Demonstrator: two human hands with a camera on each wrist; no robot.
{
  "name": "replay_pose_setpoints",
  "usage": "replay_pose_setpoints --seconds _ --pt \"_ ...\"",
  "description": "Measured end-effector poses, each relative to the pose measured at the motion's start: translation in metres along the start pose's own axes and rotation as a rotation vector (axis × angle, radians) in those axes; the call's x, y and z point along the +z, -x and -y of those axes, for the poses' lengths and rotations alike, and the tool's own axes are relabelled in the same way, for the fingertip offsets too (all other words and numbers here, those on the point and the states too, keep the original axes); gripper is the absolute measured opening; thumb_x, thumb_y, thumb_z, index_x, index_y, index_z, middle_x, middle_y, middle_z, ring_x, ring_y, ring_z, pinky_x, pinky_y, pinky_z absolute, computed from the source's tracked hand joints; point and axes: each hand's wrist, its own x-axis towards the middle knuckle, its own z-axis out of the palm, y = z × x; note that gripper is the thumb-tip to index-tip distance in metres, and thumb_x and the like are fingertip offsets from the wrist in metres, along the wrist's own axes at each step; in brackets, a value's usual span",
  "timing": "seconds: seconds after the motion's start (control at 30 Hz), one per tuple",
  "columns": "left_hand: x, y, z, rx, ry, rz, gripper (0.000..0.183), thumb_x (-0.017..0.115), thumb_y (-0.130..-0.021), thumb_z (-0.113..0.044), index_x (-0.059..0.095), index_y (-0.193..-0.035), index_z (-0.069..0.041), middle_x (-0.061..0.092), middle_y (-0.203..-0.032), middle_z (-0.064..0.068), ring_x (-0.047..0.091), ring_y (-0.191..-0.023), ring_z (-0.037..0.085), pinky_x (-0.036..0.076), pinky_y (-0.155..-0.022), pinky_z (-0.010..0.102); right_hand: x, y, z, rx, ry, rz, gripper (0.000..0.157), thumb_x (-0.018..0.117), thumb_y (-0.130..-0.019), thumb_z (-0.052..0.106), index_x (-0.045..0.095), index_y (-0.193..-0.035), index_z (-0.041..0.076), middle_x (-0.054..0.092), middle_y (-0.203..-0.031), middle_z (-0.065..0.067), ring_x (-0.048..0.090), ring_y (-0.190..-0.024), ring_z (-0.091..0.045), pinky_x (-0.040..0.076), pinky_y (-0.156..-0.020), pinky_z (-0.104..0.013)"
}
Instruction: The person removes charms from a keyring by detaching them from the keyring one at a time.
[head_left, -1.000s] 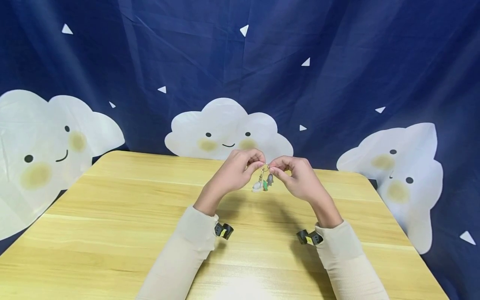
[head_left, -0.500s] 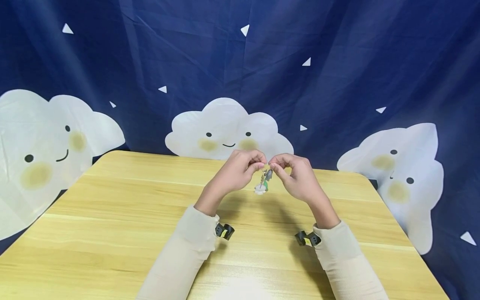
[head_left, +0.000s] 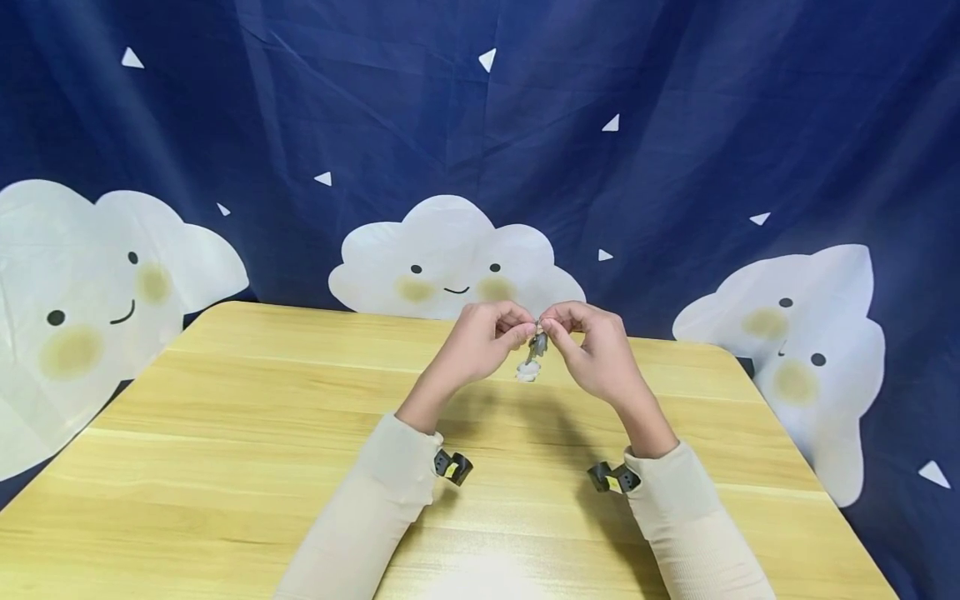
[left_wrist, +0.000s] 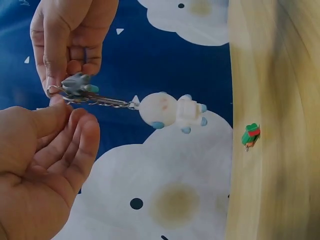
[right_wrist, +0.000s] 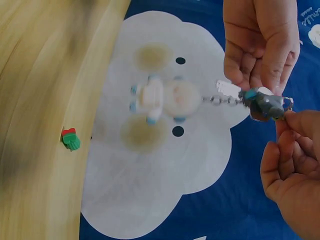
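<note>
My left hand [head_left: 480, 342] and right hand [head_left: 592, 346] meet above the table's far part, thumbs and fingertips pinching a small metal keyring [left_wrist: 56, 91] between them. A grey figure charm [left_wrist: 77, 85] sits close to the ring at the fingertips. On a silver chain hangs a white astronaut-like figure charm [left_wrist: 172, 110] with blue ears and feet; it is blurred in the right wrist view. A flat silver piece [right_wrist: 227, 89] hangs beside the chain. Apart from the ring, a small green and red charm [left_wrist: 251, 134] shows against the tabletop; whether it lies there or is in the air I cannot tell.
A wooden table [head_left: 225, 467] spreads below both arms. Behind it hangs a dark blue curtain [head_left: 405, 108] with smiling white clouds and small triangles. A small black camera is strapped at each wrist, over or beside the beige sleeves [head_left: 360, 508].
The green charm hung with the others a second ago and is now separate from the ring. The hands have drawn closer together. The white charm has swung slightly to the right.
</note>
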Motion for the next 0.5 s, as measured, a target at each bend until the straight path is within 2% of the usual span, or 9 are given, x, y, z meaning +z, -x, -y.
replay_pose_setpoints --seconds 0.2,0.5 --pt "-0.0014 0.0005 0.0024 -0.003 0.009 0.007 0.015 0.068 -0.101 -0.023 0.076 -0.098 -0.011 0.070 -0.081 -0.003 0.063 -0.071 0.012 0.054 -0.064 0.028 0.0001 -0.0004 0.0004 0.018 0.004 -0.017 0.006 0.072 -0.096 0.009 0.073 -0.094 0.003 0.070 -0.079 -0.004 0.068 -0.074 -0.018 0.057 -0.071 -0.045" --pt "-0.0016 -0.0005 0.0011 0.097 0.036 0.018 0.012 0.073 -0.097 -0.019 0.077 -0.094 -0.009 0.072 -0.082 -0.004 0.066 -0.073 0.009 0.057 -0.071 0.024 0.0010 0.0003 -0.0010 0.038 0.003 -0.007 0.007 0.071 -0.098 0.010 0.074 -0.095 0.004 0.070 -0.079 -0.004 0.066 -0.073 -0.016 0.055 -0.068 -0.042"
